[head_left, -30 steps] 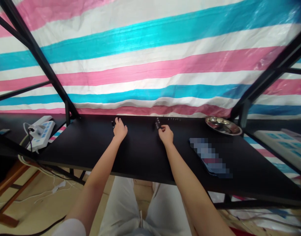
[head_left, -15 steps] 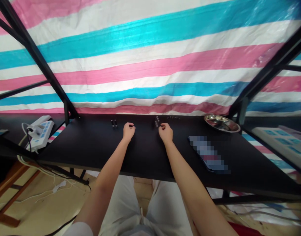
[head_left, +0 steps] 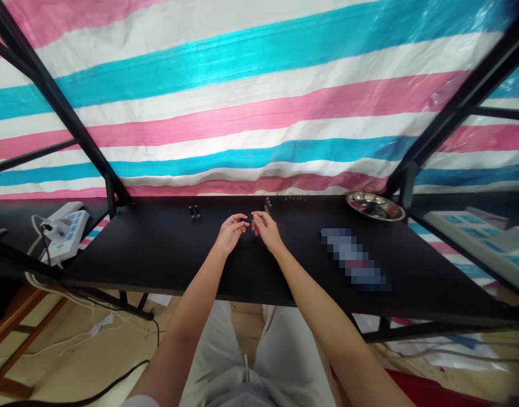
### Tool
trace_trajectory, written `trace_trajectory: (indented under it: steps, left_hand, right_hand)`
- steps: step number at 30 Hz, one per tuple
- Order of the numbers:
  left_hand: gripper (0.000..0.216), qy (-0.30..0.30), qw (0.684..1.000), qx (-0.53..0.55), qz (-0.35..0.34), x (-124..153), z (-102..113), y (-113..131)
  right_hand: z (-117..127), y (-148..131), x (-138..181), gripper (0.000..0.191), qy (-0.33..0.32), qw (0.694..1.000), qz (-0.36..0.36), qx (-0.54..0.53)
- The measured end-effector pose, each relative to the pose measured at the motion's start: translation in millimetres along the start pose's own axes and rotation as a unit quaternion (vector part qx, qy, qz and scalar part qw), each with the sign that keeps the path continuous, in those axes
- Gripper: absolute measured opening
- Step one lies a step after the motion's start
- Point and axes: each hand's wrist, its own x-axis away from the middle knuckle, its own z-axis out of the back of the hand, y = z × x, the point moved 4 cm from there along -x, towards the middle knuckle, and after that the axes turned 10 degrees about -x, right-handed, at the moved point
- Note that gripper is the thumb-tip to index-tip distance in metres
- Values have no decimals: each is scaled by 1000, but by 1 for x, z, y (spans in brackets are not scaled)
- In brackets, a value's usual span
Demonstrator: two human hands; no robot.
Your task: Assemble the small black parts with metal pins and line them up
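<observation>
Striped tarpaulin backs a black desk. At the desk's far right rests a metal dish; at far left, a power strip. Left hand and right hand meet at centre, fingertips pinching a small dark part between them, apparently a joining step; the next move seems to call for fine alignment. Two small dark pieces stand left of the hands, a cluster just beyond them.

The black table looks smooth and matt, the round bowl is shiny metal, and the striped sheet behind is glossy, crinkly plastic.
</observation>
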Motion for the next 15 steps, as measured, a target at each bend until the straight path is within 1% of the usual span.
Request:
trace_trajectory:
  steps: [4, 6, 8, 11, 13, 15]
  left_hand:
    - [37, -19, 1000, 6, 1, 1, -3, -1]
    - [43, -17, 1000, -22, 3, 1, -3, -3]
    - [44, -2, 997, -76, 8, 0, -2, -8]
    - [41, 18, 988, -156, 1, -1, 1, -13]
    - [38, 34, 983, -181, -9, -1, 2, -13]
    - [36, 63, 980, -187, -16, -1, 3, -10]
  right_hand:
    - [2, 1, 0, 38, 15, 998, -25, -53]
    - [3, 0, 0, 37, 24, 997, -27, -64]
    - [3, -1, 0, 37, 30, 997, -27, -66]
    - [3, -1, 1, 38, 33, 997, -31, -60]
    - [2, -1, 1, 38, 32, 997, -33, -57]
    - [3, 0, 0, 38, 31, 997, -34, -56]
